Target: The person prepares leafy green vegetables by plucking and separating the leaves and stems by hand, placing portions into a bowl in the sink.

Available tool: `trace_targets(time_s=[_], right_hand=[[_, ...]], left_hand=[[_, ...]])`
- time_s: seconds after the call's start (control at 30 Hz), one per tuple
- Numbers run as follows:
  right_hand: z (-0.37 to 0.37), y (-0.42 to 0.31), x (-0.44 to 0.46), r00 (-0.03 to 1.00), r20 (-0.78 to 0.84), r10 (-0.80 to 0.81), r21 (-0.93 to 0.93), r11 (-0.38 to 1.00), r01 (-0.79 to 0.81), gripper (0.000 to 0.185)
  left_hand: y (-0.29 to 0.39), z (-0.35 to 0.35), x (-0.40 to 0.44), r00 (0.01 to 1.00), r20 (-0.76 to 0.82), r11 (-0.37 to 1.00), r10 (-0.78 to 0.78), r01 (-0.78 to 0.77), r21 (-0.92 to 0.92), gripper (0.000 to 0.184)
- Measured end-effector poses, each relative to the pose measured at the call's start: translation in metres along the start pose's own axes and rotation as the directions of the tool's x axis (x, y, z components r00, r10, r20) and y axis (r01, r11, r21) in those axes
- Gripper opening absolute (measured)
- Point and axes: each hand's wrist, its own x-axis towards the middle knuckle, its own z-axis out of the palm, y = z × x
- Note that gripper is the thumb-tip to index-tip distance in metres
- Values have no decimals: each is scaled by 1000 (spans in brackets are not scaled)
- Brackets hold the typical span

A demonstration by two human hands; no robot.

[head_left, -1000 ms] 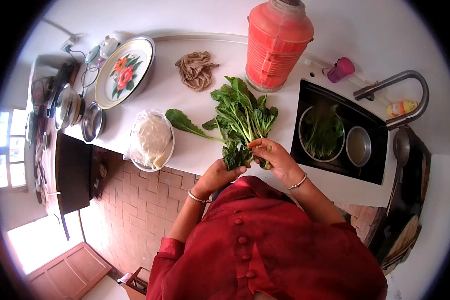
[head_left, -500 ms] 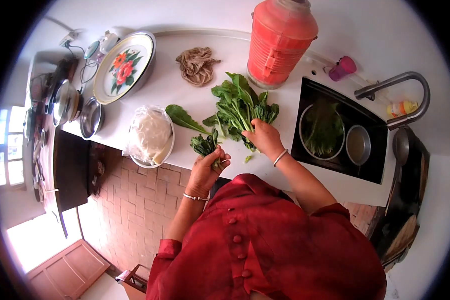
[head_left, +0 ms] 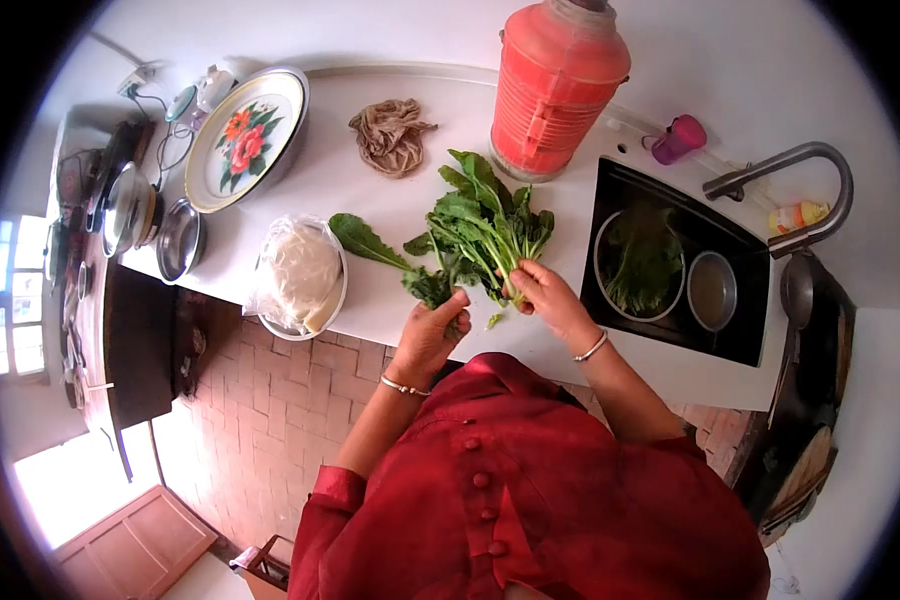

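My left hand (head_left: 434,335) is closed round a small bunch of dark leafy greens (head_left: 428,286), its leaves poking out above the thumb. My right hand (head_left: 552,300) pinches the stem ends of the larger pile of leafy greens (head_left: 485,215) lying on the white counter. Left of the pile, a single long leaf (head_left: 367,240) lies flat. Small green scraps (head_left: 494,321) are near my right fingers. Which stems exactly my right fingers grip is partly hidden.
On the left stand a white bowl with a plastic bag (head_left: 300,275), a floral enamel basin (head_left: 245,140) and a metal bowl (head_left: 180,240). Behind are a brown cloth (head_left: 392,138) and a red thermos flask (head_left: 560,90). The black sink (head_left: 610,190) on the right holds greens in a basin, below the faucet (head_left: 840,190).
My left hand has moved right with its bunch, closer to the pile. My right hand has shifted slightly right and down, to the lower stem ends. The view has tilted a little.
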Motion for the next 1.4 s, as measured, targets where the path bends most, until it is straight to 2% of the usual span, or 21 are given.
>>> trace_targets(time_s=[0.07, 0.1, 0.13, 0.2, 0.23, 0.37, 0.43, 0.47, 0.53, 0.57, 0.63, 0.67, 0.77, 0.83, 0.93, 1.0, 1.07, 1.13, 1.2, 1.27, 1.4], right_hand=[[11, 9, -7, 999, -7, -34, 77, 996, 34, 23], [14, 7, -10, 998, 67, -12, 83, 997, 6, 23], [19, 4, -15, 998, 65, -13, 87, 996, 8, 23], [32, -1, -28, 993, 38, -113, -174, 978, 118, 22], [35, -1, -33, 984, 5, -176, -252, 952, 171, 21], [34, 8, -36, 990, 5, -138, -238, 962, 135, 18], [33, 11, -36, 981, -142, -133, -412, 909, 64, 15], [33, 14, -35, 980, -144, -135, -412, 909, 65, 15], [34, 25, -33, 943, -308, -129, 4, 991, 136, 13], [28, 32, -29, 942, -311, -128, 4, 991, 136, 13], [16, 36, -24, 896, -424, 131, 447, 891, 81, 15], [11, 38, -25, 897, -423, 128, 446, 891, 83, 15], [13, 12, -40, 976, -205, 71, 405, 914, 18, 25], [14, 12, -39, 987, -154, 36, 379, 925, 26, 24], [23, 12, -39, 999, -51, -2, 345, 938, 19, 21], [31, 14, -39, 1000, -4, 2, 173, 985, -2, 21], [37, 14, -38, 1000, -10, 28, 71, 997, -28, 24], [43, 14, -36, 999, -50, -17, -107, 994, 12, 21], [44, 14, -35, 999, -52, -10, -61, 998, 7, 23], [44, 15, -33, 996, -4, 85, -15, 996, -85, 23], [47, 16, -35, 999, -35, 37, 89, 995, -33, 23]], left_hand=[[-7, 9, 2, 997, -2, 993, -73, 73, 97, 11], [-11, 17, 0, 998, -12, 993, -62, 63, 98, 12], [-13, 15, 0, 998, -12, 993, -63, 64, 102, 12], [-17, 14, 2, 989, 94, 976, -118, 97, 196, 11], [-16, 22, -4, 993, 50, 968, -107, 93, 232, 12], [-25, 14, -2, 997, 18, 937, -78, 67, 344, 13], [-30, 12, -1, 999, 34, 944, -14, 2, 330, 11], [-33, 12, -1, 999, 37, 943, -14, 1, 331, 11], [-38, 16, -3, 997, 16, 982, 69, -71, 175, 8], [-37, 18, -3, 998, 18, 982, 66, -68, 175, 8], [-30, 23, -7, 983, -57, 983, 174, -177, -49, 7], [-26, 16, -6, 986, -10, 985, 168, -169, -34, 7], [-25, 1, -4, 993, 35, 994, 109, -109, 9, 9], [-24, 5, -5, 997, -80, 999, 0, 4, 52, 13], [-27, 5, -8, 997, -68, 995, -43, 48, 82, 16], [-32, -1, -6, 997, -72, 996, -40, 45, 80, 14], [-37, -5, -3, 999, -17, 980, 29, -25, 195, 13], [-35, -5, -5, 1000, 11, 972, 26, -28, 234, 12], [-35, -5, -6, 999, 39, 962, 24, -34, 272, 11], [-35, -8, -6, 998, 9, 939, 54, -54, 340, 8], [-32, -7, -9, 999, 3, 918, 49, -47, 393, 7]])
